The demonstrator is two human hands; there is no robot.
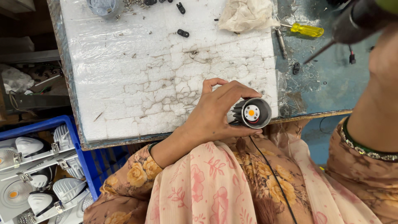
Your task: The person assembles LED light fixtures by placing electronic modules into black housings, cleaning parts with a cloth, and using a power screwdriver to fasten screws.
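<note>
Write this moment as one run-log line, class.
left hand: grips black lamp housing at foam board edge | right hand: holds power screwdriver, raised | yellow screwdriver: on bench

Just beyond the left hand gripping the black lamp housing, the cracked white foam sheet lies broad and bare, so a hand could pass there. Farther off, small black clips and a crumpled cloth crowd its far edge. Right of the grip, a yellow-handled screwdriver lies on the blue bench, with the power screwdriver above it.
</note>
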